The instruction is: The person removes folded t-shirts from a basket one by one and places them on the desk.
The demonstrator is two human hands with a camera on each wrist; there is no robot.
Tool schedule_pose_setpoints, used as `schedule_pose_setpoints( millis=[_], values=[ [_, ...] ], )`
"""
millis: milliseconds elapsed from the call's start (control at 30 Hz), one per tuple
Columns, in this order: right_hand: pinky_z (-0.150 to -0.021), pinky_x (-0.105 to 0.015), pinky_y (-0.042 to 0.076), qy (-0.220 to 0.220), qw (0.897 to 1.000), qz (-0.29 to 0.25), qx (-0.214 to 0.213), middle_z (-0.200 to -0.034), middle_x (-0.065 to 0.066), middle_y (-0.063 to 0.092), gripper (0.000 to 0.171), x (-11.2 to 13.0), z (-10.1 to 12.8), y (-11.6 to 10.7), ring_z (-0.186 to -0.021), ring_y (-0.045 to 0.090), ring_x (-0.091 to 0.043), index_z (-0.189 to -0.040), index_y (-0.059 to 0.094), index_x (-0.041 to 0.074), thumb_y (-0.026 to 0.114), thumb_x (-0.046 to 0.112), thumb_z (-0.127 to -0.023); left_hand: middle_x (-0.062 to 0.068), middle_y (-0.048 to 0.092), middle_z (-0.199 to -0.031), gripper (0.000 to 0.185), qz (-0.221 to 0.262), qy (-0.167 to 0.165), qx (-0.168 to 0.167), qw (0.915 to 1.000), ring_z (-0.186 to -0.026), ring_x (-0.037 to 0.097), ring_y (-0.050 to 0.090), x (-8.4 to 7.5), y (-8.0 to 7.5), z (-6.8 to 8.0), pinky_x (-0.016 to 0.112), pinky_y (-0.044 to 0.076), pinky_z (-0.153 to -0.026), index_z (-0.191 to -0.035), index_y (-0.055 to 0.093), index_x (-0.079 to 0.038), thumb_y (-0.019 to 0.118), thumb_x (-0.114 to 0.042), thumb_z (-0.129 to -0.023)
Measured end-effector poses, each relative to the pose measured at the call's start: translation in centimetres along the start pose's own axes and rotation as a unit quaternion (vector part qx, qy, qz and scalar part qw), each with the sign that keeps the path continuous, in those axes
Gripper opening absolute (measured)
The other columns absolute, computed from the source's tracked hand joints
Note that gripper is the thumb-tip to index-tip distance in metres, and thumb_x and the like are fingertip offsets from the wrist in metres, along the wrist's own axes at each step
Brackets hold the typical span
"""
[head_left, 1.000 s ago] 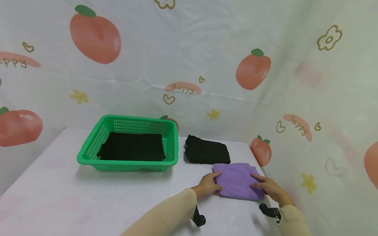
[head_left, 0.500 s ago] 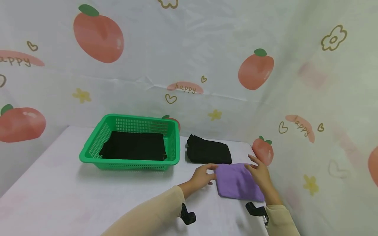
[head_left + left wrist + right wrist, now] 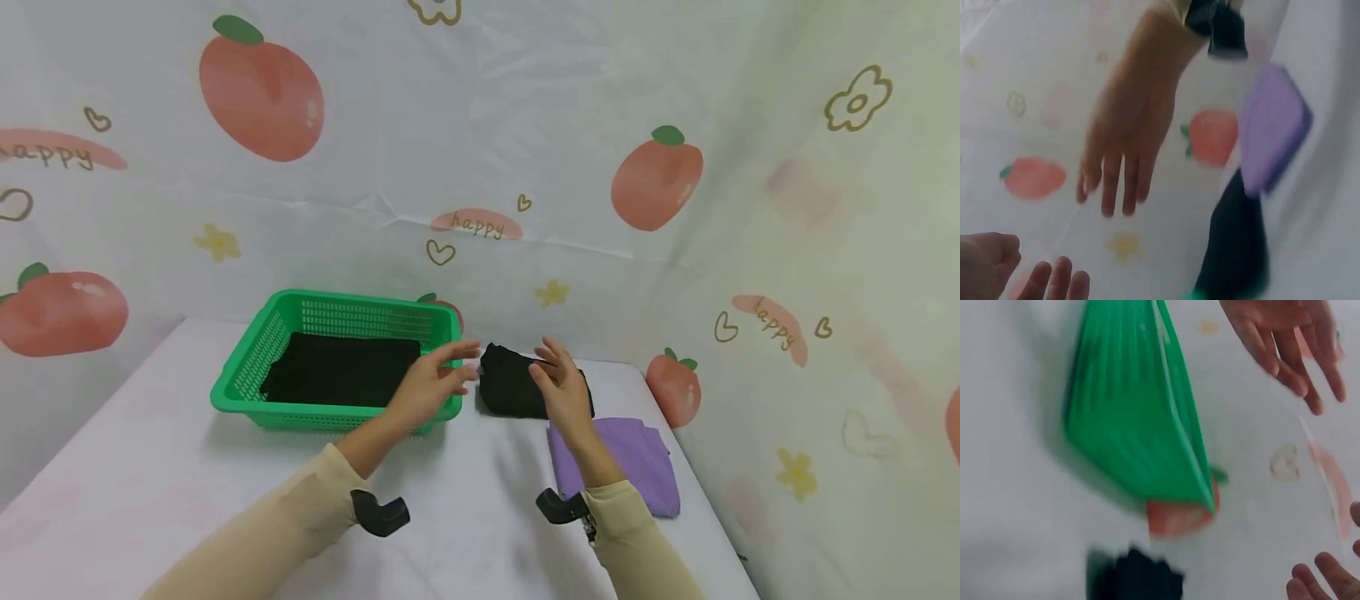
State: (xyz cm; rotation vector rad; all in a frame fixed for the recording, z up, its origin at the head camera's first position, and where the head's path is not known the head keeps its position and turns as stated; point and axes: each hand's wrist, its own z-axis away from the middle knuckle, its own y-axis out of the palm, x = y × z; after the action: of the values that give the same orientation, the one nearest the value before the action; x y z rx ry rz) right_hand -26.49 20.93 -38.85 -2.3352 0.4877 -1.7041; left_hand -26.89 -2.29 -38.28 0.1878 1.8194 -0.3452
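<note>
My left hand (image 3: 423, 387) hovers at the right end of the green basket (image 3: 300, 412), fingers loosely extended and holding nothing. To its right, my right hand (image 3: 566, 398) is raised in front of a folded black cloth (image 3: 510, 387), partly covering it from view. Its fingers are spread and nothing is in them. A folded purple cloth (image 3: 641, 467) lies on the table, partly behind my right forearm. Inside the basket rests another folded black cloth (image 3: 341, 371). The left wrist view shows the right hand (image 3: 1135, 119) with its fingers straight, apart from the purple cloth (image 3: 1275, 128).
A white table (image 3: 457, 517) carries the basket and cloths. Behind and to the right hangs a white curtain (image 3: 570, 83) printed with fruit, close to the table's back and right edges. Each wrist wears a small black camera mount (image 3: 378, 512).
Both hands have let go of the purple cloth, lifted, and moved left and away from me, toward the basket and the black cloth. The purple cloth stays on the table.
</note>
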Motion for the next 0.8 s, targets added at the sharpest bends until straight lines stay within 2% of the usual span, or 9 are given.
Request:
schedule_pose_setpoints(
  millis=[67,167,267,367,467,567,667,800],
  values=[
    [-0.106,-0.05,0.043,-0.019,1.0,-0.01,0.018,-0.144,-0.022,0.05,0.058,0.5,-0.3,2.0,-0.128,0.052,-0.039,-0.151,0.038,0.008,0.06,0.013,-0.099,0.01,0.057,-0.139,0.044,-0.05,0.013,-0.024,0.9984,-0.107,0.027,0.066,0.3,-2.7,0.3,0.047,0.056,-0.088,-0.144,0.052,-0.018,0.059,-0.022,-0.1],
    [-0.107,-0.051,0.043,-0.043,0.997,-0.024,0.057,-0.145,-0.023,0.048,0.058,1.1,-0.5,5.0,-0.13,0.051,-0.04,-0.152,0.037,0.009,0.06,0.013,-0.099,0.01,0.054,-0.143,0.048,-0.141,0.013,-0.058,0.9882,-0.116,0.031,0.061,1.6,-6.9,0.7,0.053,0.051,-0.092,-0.148,0.047,-0.021,0.055,-0.03,-0.102],
    [-0.11,-0.051,0.039,-0.05,0.991,-0.026,0.12,-0.149,-0.02,0.044,0.06,1.4,-0.4,8.2,-0.134,0.046,-0.039,-0.154,0.034,0.014,0.059,0.016,-0.1,0.014,0.05,-0.146,0.053,-0.205,-0.013,-0.083,0.9751,-0.127,0.035,0.053,3.1,-10.6,1.2,0.058,0.046,-0.096,-0.151,0.041,-0.021,0.052,-0.038,-0.102],
    [-0.114,-0.05,0.035,-0.035,0.982,-0.004,0.185,-0.155,-0.014,0.038,0.062,1.6,-0.5,10.9,-0.14,0.04,-0.035,-0.156,0.03,0.023,0.058,0.023,-0.101,0.019,0.043,-0.15,0.061,-0.248,-0.044,-0.094,0.9631,-0.133,0.04,0.045,4.3,-13.5,1.8,0.063,0.041,-0.1,-0.155,0.034,-0.019,0.049,-0.046,-0.102],
    [-0.114,-0.052,0.034,0.005,0.973,0.025,0.229,-0.16,-0.009,0.03,0.065,1.8,-0.8,13.0,-0.144,0.033,-0.033,-0.157,0.025,0.028,0.057,0.032,-0.101,0.025,0.036,-0.153,0.068,-0.284,-0.067,-0.097,0.9516,-0.136,0.046,0.038,5.2,-15.6,2.3,0.066,0.038,-0.102,-0.156,0.029,-0.014,0.047,-0.049,-0.101],
    [-0.114,-0.055,0.032,0.039,0.967,0.06,0.246,-0.162,-0.008,0.025,0.069,2.1,-1.4,14.4,-0.147,0.028,-0.033,-0.158,0.023,0.025,0.058,0.038,-0.1,0.03,0.026,-0.155,0.073,-0.307,-0.091,-0.095,0.9426,-0.139,0.052,0.029,6.0,-17.2,2.6,0.069,0.031,-0.104,-0.157,0.024,-0.007,0.047,-0.05,-0.102],
    [-0.115,-0.056,0.029,0.07,0.961,0.085,0.255,-0.162,-0.01,0.023,0.073,2.1,-2.2,15.3,-0.148,0.025,-0.032,-0.159,0.021,0.02,0.061,0.034,-0.099,0.034,0.019,-0.156,0.077,-0.318,-0.119,-0.096,0.9359,-0.141,0.054,0.02,6.5,-18.3,2.5,0.071,0.025,-0.108,-0.156,0.02,-0.002,0.049,-0.048,-0.101],
    [-0.112,-0.055,0.034,0.13,0.954,0.085,0.258,-0.163,-0.011,0.021,0.077,1.7,-3.5,16.2,-0.147,0.028,-0.034,-0.159,0.018,0.019,0.063,0.03,-0.097,0.036,0.013,-0.156,0.087,-0.32,-0.16,-0.082,0.93,-0.141,0.057,0.014,6.7,-19.3,2.3,0.071,0.021,-0.109,-0.156,0.011,0.002,0.053,-0.049,-0.099]
  ],
)
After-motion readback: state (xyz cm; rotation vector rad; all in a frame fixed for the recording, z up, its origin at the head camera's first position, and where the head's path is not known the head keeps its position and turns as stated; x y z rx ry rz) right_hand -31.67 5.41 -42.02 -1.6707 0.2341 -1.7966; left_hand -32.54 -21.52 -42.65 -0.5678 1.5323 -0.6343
